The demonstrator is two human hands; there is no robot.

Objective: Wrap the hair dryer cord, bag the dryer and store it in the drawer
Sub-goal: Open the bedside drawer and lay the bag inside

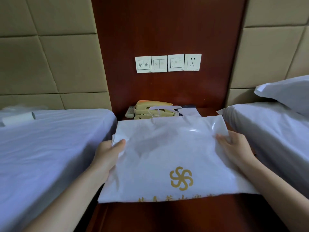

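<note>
One white bag [167, 156], printed with a gold pinwheel emblem [181, 178] and a row of gold characters, is held flat between two beds above a dark wooden nightstand [167, 213]. Its contents cannot be identified: only a faint grey shadow is seen through the material in the upper half, so the hair dryer itself is not made out. No drawer can be distinguished. The bag's left edge is grasped by the left hand [108, 154], thumb laid on top and fingers hidden beneath. The right edge is pinched by the right hand [234, 148], its fingertips curled into the crumpled corner. One looped handle [160, 108] rises from the far edge of the bag.

Behind the bag, one beige telephone [150, 109] is partly covered by the bag's handle and far edge, and one remote control [129, 112] lies just beside it on the left. The row of characters is cut off by the bag's near edge. Four white wall plates [168, 63] are mounted in a row on the wooden panel (three carry switches, the fourth a socket).

Two beds are counted: the left bed [50, 148] bears one white roll [18, 118], its far end blurred; the right bed [267, 131] bears one pillow [287, 91], cut off by the frame edge.
</note>
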